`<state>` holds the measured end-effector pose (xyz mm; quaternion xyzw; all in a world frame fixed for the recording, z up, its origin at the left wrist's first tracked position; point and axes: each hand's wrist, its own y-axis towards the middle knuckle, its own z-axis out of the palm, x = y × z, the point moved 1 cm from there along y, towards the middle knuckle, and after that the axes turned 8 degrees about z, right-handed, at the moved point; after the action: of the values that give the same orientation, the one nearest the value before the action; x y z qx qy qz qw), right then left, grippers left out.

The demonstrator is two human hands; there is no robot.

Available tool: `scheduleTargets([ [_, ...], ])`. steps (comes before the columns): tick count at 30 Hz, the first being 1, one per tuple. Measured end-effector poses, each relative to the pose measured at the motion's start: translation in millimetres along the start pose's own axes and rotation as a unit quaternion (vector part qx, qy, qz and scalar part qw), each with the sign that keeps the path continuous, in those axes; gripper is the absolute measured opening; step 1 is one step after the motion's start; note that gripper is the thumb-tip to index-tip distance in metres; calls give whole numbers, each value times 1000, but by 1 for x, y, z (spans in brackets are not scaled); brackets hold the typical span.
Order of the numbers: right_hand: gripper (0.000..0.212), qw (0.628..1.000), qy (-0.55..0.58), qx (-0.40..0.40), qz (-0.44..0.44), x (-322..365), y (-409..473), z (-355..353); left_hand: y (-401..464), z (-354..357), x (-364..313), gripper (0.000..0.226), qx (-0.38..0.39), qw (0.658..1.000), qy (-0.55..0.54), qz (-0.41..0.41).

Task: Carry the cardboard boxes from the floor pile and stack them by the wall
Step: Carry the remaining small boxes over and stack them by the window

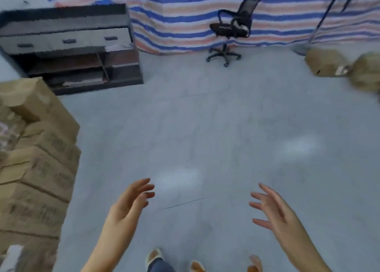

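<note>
Hands (131, 201) (273, 208) empty, spread | stacked boxes (41, 169) left | floor boxes (327, 64) far right

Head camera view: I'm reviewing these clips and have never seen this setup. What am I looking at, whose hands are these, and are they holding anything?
There is no machine here. A person wears a wide-angle camera on the head, looking forward and down, so you see their own arms from above. The left hand and right hand are held out in front with fingers spread; neither has a grip on anything. Below are the person's feet on a grey floor. At the left edge stands a stack of cardboard boxes. More boxes lie on the floor at the far right. Further back are a dark shelf unit, a black office chair and a striped tarp. The picture is somewhat blurred.
</note>
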<state>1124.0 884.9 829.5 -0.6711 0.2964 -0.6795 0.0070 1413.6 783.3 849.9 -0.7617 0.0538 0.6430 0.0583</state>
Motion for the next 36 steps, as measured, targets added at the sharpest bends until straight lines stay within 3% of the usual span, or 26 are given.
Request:
scheduleTargets([
  [5,106,983,114,-130,59,-26,-21,-54,51,82,-8,24,132,991,8,12],
  [11,104,956,144,-245,71,-35,-3,-95,112,184,-22,30,256,966,6,43],
  [12,93,951,150,-263,65,-31,8,-101,125,199,-25,31,268,962,2,47],
  [15,31,933,176,-310,52,-13,46,-120,170,235,-32,31,296,954,-4,56],
  [16,28,928,172,-326,48,-4,60,-128,187,245,-35,32,302,951,-2,62],
  [23,29,899,162,-406,19,36,125,-184,282,330,-56,46,395,913,44,96],
  [28,29,854,211,-472,58,30,139,-229,308,423,-70,33,446,890,34,87],
  [32,26,824,249,-503,77,21,160,-290,315,512,-78,32,480,871,36,98],
  [36,27,820,245,-513,72,21,185,-374,315,605,-91,32,481,871,26,94],
])
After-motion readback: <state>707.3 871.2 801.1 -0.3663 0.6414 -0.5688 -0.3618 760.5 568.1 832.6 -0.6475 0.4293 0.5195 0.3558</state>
